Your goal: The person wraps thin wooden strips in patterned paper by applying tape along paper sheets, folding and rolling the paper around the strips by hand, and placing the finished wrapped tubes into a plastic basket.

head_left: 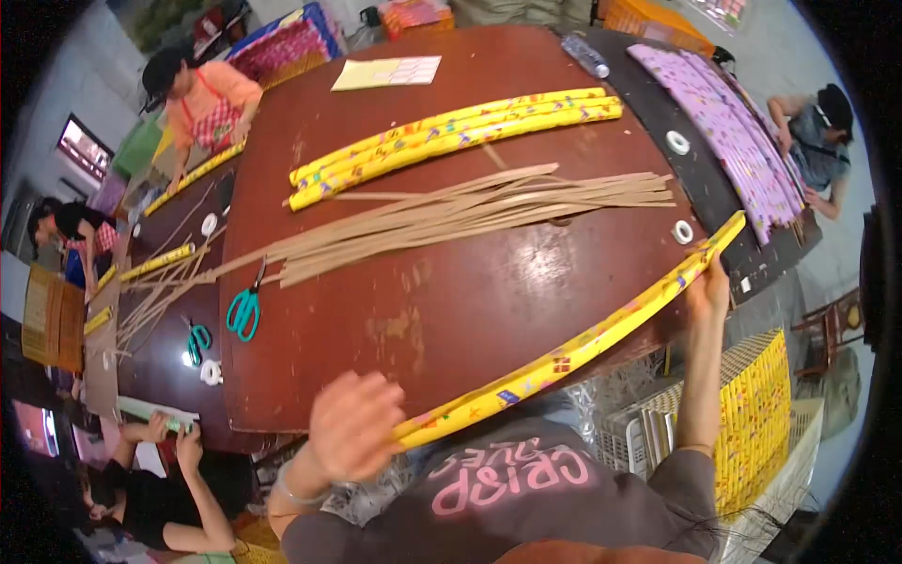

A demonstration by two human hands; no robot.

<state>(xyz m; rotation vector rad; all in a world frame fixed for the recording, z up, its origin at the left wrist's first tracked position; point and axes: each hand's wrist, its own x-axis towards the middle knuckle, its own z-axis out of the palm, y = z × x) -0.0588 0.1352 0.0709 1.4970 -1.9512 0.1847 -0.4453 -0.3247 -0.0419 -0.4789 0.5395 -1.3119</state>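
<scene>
A long yellow patterned roll (564, 362) lies slantwise along the table's near edge, in front of my body. My right hand (709, 287) is closed around its right end. My left hand (357, 423) is at the roll's left end, blurred by motion, and its grip cannot be made out. Several flat brown strips (413, 226) lie loosely bundled across the middle of the table. Behind them rests a stack of yellow patterned rolls (451, 136). Teal-handled scissors (244, 313) lie left of the strips.
The brown table (376, 348) carries white tape rolls (682, 231), a sheet of labels (387, 73) and purple patterned rolls (714, 132). Other people work at the left and right. A basket (648, 437) and upright yellow rolls (756, 423) stand at my right.
</scene>
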